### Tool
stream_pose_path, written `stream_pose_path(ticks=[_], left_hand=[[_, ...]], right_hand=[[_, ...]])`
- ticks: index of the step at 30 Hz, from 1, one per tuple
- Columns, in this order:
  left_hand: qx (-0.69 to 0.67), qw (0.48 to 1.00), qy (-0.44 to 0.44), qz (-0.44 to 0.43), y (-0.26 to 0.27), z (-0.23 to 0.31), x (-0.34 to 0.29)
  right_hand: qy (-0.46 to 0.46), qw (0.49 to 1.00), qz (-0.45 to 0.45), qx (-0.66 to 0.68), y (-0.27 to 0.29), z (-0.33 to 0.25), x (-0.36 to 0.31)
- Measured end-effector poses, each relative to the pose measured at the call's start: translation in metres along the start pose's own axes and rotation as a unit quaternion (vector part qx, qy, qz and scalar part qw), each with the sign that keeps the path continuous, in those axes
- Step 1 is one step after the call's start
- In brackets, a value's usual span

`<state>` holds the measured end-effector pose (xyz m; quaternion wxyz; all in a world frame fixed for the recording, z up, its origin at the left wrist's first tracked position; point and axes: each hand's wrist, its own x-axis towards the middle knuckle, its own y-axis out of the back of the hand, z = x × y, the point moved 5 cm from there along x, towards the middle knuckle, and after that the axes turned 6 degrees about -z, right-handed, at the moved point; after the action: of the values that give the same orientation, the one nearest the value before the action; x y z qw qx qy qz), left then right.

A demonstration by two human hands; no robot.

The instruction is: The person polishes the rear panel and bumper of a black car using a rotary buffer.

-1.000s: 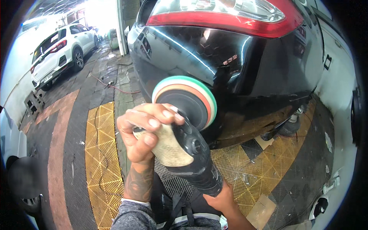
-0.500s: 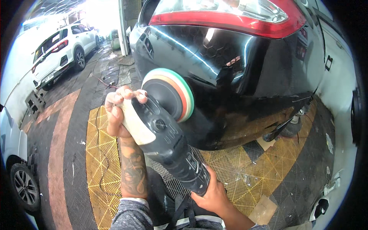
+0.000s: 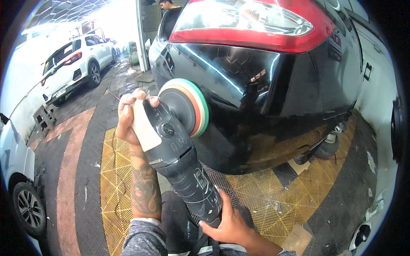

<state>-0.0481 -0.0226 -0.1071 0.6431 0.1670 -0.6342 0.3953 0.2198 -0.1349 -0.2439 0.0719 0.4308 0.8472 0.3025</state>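
Both my hands are closed on a black power polisher (image 3: 179,170). My left hand (image 3: 129,117) wraps the head end, over a cream-coloured cover, with the fingertips curled on top. My right hand (image 3: 228,224) grips the rear of the body, low in the view. At the front of the tool, a round pad (image 3: 201,104) with green, cream and orange layers rests against, or very close to, the glossy black car bumper (image 3: 256,123). Above the bumper is a red and clear tail light (image 3: 247,25). Bright streaks of light reflect in the black paint.
A white car (image 3: 79,64) stands at the far left, near a grey plastic stool (image 3: 44,117). Another car's wheel (image 3: 29,208) shows at the left edge. Cardboard (image 3: 297,239) lies on the yellow and black floor tiles. A person (image 3: 168,5) is partly visible behind the car.
The polisher and its pad have shifted slightly left along the bumper, with both hands still on it. My right hand is a little further left. The view has tilted up, revealing a person behind.
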Motion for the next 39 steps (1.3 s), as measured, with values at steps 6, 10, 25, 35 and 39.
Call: stream_pose_path(ticks=[6,10,25,35,39], left_hand=[[-0.014,0.997,0.082,0.002,-0.017,0.000,0.037],[0.028,0.990,0.132,0.034,-0.001,0.004,0.058],[0.037,0.984,0.174,0.030,-0.018,0.002,0.067],[0.066,0.981,0.183,-0.010,-0.065,-0.019,0.079],[0.045,0.985,0.169,0.011,-0.037,-0.010,0.083]], right_hand=[[0.136,0.978,-0.038,0.153,-0.006,-0.023,-0.002],[0.128,0.938,-0.068,0.316,-0.004,-0.048,0.014],[0.130,0.941,-0.068,0.304,-0.008,-0.057,0.004],[0.117,0.956,0.020,0.269,-0.002,-0.047,-0.026],[0.132,0.945,-0.006,0.298,0.002,-0.053,-0.005]])
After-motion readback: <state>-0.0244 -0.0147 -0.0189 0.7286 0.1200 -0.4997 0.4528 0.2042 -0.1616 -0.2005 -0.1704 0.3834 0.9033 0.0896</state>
